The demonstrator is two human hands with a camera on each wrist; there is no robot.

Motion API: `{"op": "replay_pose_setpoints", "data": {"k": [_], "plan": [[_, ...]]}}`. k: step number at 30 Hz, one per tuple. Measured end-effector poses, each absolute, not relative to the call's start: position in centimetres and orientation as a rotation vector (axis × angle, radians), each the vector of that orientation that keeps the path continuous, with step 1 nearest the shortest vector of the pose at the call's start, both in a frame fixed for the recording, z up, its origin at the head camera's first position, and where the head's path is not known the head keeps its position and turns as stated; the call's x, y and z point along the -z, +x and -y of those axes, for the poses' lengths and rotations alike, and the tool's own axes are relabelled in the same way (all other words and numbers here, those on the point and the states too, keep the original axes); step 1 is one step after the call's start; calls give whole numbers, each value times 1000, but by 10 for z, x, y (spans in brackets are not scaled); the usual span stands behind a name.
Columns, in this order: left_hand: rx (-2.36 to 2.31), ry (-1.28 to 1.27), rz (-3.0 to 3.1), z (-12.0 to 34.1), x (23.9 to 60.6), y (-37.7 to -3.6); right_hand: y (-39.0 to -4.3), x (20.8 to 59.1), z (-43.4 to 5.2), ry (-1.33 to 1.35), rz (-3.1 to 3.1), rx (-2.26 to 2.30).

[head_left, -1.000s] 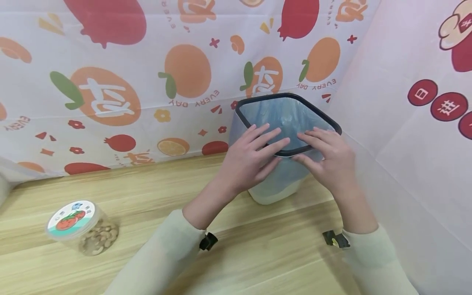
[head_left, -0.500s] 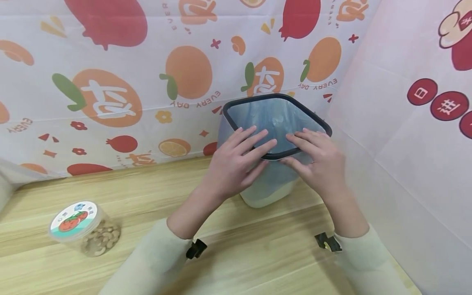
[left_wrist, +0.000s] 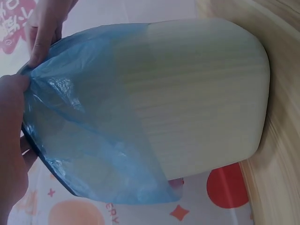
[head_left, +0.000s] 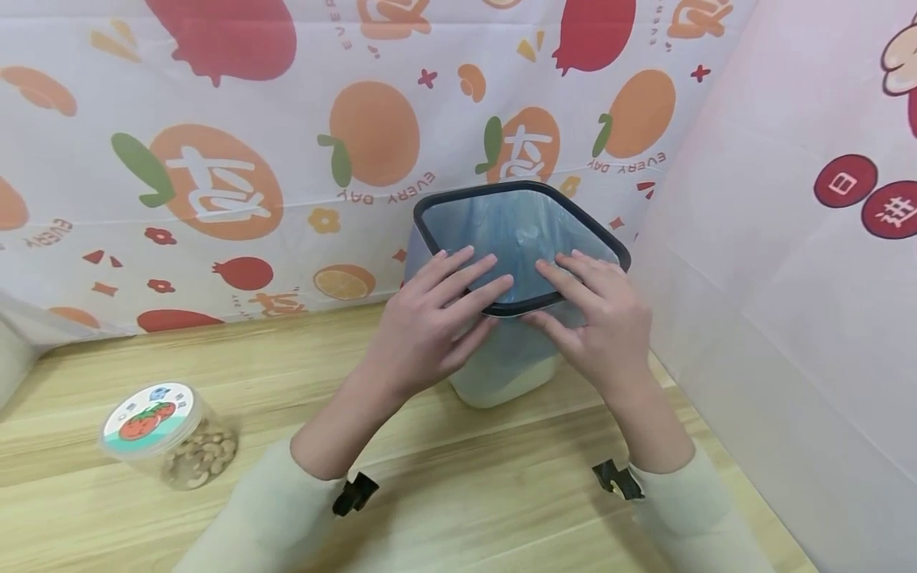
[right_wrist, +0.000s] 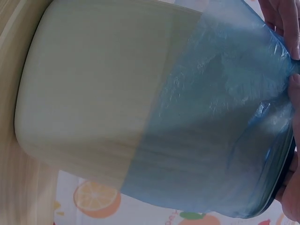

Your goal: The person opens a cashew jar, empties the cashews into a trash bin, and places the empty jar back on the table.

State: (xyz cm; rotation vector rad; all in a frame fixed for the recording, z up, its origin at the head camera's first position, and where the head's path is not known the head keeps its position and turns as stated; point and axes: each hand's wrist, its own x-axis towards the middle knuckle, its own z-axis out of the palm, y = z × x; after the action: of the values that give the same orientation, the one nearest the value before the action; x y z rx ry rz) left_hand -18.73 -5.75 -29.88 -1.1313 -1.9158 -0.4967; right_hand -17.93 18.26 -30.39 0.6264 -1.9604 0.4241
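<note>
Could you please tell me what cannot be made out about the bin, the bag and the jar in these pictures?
- Bottom of the bin: in the head view the blue bag lines it, hiding the inside.
- Near rim: partly covered by the left hand and right hand.
- Jar lid print: too small to read.
- Wrist views: the bin's rim runs off the frame edge.

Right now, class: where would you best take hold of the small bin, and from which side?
Probably the black rim of the small bin, from the near side, one hand each side: it is rigid and stands open upward, and the bag folds over it.
</note>
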Motion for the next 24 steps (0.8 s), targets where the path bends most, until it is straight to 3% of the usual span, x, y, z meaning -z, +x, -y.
{"op": "replay_pose_setpoints", "data": {"k": [24], "plan": [[526, -1077, 1945, 98, 298, -170, -174, 306, -140, 669, 1907, -493]]}}
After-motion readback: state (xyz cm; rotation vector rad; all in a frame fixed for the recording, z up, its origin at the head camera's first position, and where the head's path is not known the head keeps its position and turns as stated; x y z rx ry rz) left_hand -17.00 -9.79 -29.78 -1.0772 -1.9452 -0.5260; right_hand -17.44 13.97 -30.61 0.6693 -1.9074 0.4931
